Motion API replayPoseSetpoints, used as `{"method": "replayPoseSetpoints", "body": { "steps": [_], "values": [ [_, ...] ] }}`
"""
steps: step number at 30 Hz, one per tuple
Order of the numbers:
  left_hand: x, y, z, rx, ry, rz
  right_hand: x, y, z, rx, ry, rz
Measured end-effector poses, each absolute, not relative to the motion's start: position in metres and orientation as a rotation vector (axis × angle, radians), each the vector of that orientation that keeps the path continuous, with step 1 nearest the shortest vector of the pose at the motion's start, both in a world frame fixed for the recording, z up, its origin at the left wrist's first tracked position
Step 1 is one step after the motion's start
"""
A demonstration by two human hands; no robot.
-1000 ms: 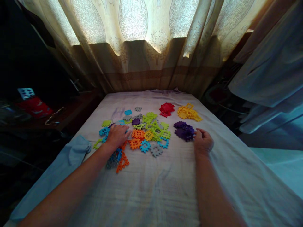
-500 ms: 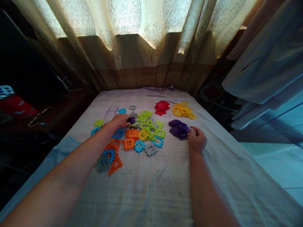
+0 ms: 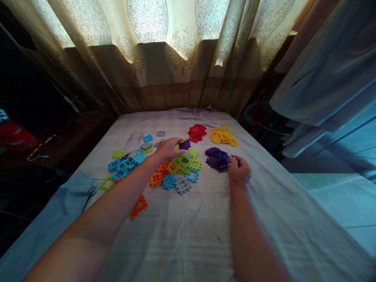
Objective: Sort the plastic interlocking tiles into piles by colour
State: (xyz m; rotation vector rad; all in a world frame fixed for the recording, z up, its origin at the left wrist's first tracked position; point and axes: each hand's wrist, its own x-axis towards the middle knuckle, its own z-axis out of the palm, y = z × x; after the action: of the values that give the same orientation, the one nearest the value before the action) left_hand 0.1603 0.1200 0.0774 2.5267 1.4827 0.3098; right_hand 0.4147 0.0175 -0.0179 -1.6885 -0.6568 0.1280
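Observation:
Between the thumb and fingers of my left hand (image 3: 169,150) is a purple interlocking tile (image 3: 184,145), held over the heap of lime green tiles (image 3: 185,162). My right hand (image 3: 240,171) has its fingers pinched at the right edge of a pile of purple tiles (image 3: 217,159); its fingertips partly hide what they grip. Orange tiles (image 3: 158,175), a yellow tile (image 3: 173,167), blue tiles (image 3: 169,182) and a grey tile (image 3: 183,185) lie near my left wrist. My left forearm covers part of the mixed heap.
Farther back are a pile of red tiles (image 3: 197,133) and a pile of yellow tiles (image 3: 223,136). More blue tiles (image 3: 122,168) lie to the left, and an orange triangular tile (image 3: 139,206) nearer me. A curtain (image 3: 182,74) hangs behind the cloth-covered surface (image 3: 188,235).
My left hand has moved right with the purple tile, towards the purple pile. My right hand stays at the pile's edge. The view has shifted slightly.

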Motion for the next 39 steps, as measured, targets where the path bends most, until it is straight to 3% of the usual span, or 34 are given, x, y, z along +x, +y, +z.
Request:
{"method": "replayPoseSetpoints", "body": {
  "steps": [7,13,21,24,28,33,39],
  "values": [
    [0.26,0.085,0.062,2.591,1.196,0.366,0.413,0.016,-0.018,-1.67,-0.661,0.147],
    [0.283,0.08,0.059,2.631,1.174,0.361,0.412,0.015,-0.015,-1.698,-0.66,0.131],
    [0.196,0.081,0.051,2.652,1.37,0.388,0.413,0.016,-0.015,-1.685,-0.652,0.131],
    [0.145,0.082,0.05,2.599,1.661,0.262,0.413,0.016,-0.017,-1.678,-0.657,0.147],
    [0.096,0.072,0.048,2.561,1.699,0.169,0.415,0.018,-0.021,-1.689,-0.656,0.151],
    [0.07,0.05,0.049,2.572,1.648,0.168,0.418,0.02,-0.024,-1.68,-0.656,0.148],
    [0.067,0.053,0.06,2.481,1.915,0.119,0.419,0.022,-0.029,-1.66,-0.66,0.153]
  ]
}}
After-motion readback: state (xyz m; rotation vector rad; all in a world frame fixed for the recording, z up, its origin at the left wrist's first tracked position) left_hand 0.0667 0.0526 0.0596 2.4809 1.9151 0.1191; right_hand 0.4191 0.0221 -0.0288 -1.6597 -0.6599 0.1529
